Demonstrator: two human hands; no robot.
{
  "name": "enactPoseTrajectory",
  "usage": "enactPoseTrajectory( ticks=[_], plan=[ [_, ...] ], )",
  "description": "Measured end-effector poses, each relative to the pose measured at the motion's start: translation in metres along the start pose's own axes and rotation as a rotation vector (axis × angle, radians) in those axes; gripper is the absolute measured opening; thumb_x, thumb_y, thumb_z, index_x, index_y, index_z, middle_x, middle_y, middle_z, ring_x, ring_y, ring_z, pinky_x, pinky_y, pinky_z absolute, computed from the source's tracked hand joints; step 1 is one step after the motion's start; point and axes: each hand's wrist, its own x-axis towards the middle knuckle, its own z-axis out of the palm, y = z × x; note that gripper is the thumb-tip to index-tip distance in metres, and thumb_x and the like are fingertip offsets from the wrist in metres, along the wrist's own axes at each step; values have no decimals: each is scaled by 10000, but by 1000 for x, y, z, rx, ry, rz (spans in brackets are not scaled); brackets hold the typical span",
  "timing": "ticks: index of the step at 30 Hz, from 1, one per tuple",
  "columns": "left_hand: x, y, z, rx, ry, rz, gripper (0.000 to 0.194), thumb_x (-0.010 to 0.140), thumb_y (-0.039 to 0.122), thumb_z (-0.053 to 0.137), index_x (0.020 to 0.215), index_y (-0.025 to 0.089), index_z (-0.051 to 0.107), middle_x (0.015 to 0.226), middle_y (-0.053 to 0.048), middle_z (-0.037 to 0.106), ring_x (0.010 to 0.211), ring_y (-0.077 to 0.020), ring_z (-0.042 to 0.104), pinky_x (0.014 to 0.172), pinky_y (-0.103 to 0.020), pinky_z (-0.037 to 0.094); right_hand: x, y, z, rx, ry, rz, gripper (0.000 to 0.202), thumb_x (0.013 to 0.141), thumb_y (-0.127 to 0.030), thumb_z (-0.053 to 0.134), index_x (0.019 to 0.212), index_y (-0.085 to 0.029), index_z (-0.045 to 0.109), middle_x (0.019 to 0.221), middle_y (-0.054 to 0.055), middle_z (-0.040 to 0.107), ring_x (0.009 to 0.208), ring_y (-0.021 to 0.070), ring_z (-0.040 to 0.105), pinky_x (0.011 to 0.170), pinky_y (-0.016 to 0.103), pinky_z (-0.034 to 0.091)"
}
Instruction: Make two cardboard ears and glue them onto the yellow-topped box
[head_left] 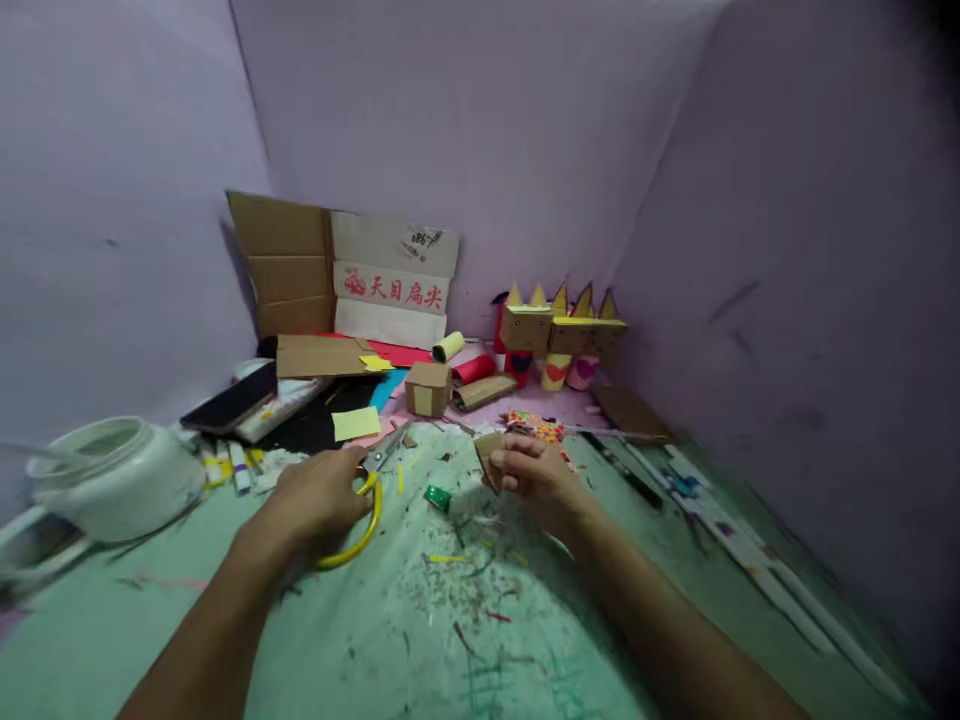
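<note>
My left hand (319, 505) is closed around the yellow-handled scissors (375, 505), whose blades point away over the green tabletop (420, 640). In my right hand (536, 475), a small brown cardboard piece (487, 460) is pinched between thumb and fingers. Between the hands lies a shiny green object (437, 498), with thin paper scraps around it. Beyond them stands a small cardboard box (428, 390) with a pale yellow patch on its front. A yellow paper piece (356, 424) lies just past my left hand.
A white pot (124, 480) stands at the left. Cardboard sheets (292, 260) lean on the back wall. Crowned cardboard figures (555, 335) and paper rolls (474, 369) are at the back. A black pen (622, 470) and rulers lie at the right.
</note>
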Motion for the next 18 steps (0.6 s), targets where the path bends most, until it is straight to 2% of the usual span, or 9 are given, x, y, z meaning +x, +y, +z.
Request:
enactPoseTrajectory(
  ticks=[3,6,8,9,11,12,14,18],
  plan=[
    [-2,0,-5,42,100,-126,455,695,405,465,1091,220,595,991,-152,668,898,-349,602,633,-382,416,0,2,-1,-47,16,19,159,526,-249,730,598,-134,646,500,-28,558,424,58,437,437,195,332],
    [-4,7,-7,-53,239,-207,419,727,420,454,1008,175,645,906,-173,674,859,-362,602,649,-412,418,-2,3,2,-169,28,7,166,525,-252,729,624,-131,673,553,-3,604,459,74,472,438,199,337],
    [-7,17,-5,-329,288,-94,425,704,420,511,1007,156,648,845,-140,672,801,-307,606,663,-387,429,-6,3,6,-237,12,0,145,536,-242,722,622,-134,679,556,2,614,453,72,465,430,199,326],
    [-10,24,-4,-540,278,26,443,684,413,548,1028,149,639,813,-110,666,756,-257,604,659,-353,437,-7,3,8,-249,-9,8,135,544,-239,716,623,-135,681,546,1,612,443,69,457,425,200,320],
    [-14,38,0,-929,158,235,463,654,395,590,1032,131,632,742,-61,643,645,-179,571,599,-292,440,-10,4,12,-234,-64,35,122,561,-237,704,621,-134,679,509,-7,593,424,65,444,423,203,321],
    [-17,44,3,-1044,110,270,456,651,389,601,1018,120,637,691,-42,626,583,-151,541,562,-274,430,-11,5,14,-225,-91,43,117,569,-235,699,616,-131,675,489,-12,580,417,63,438,425,203,324],
    [-20,54,7,-1143,82,267,402,647,355,619,962,109,656,653,-28,611,527,-117,493,519,-251,407,-12,7,17,-227,-126,37,111,581,-229,693,601,-124,666,463,-21,558,417,60,437,432,202,330],
    [-23,62,13,-1098,167,268,183,651,266,627,749,119,673,637,-28,619,559,-109,504,521,-224,389,-15,8,22,-271,-108,58,113,565,-216,701,597,-120,652,465,-27,558,412,60,448,426,197,342]
  ],
)
